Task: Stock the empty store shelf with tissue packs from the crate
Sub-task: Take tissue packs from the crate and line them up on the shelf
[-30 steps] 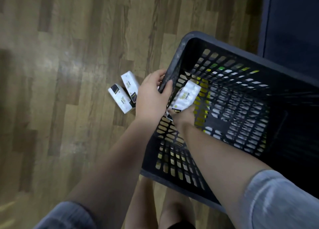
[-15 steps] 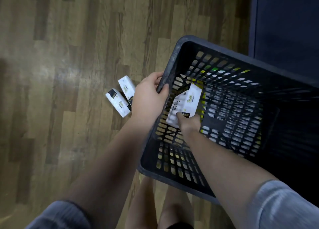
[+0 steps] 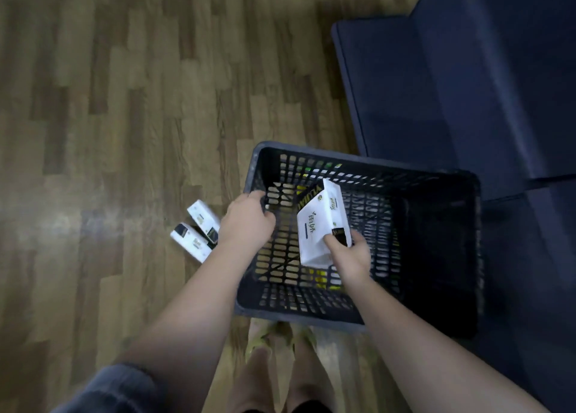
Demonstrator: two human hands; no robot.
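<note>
Wood-plank floor point(image 3: 93, 132), dark slatted plastic crate point(image 3: 452, 319): our right hand point(image 3: 352, 256) pinches 1 white tissue pack point(image 3: 318, 225) by its near end, long axis pointing away above the crate, our left hand point(image 3: 246, 222) gripping the rim, 2 white packs point(image 3: 196, 232) lying floorward left.

Left hand point(image 3: 246, 222) fingers curled; right hand point(image 3: 350, 253) fingers pinching, both arms extended.

Crate point(image 3: 358, 316) dk grey lattice; tissue packs point(image 3: 321, 225) white w/ black ends; floor point(image 3: 124, 101) brown woodgrain.
</note>
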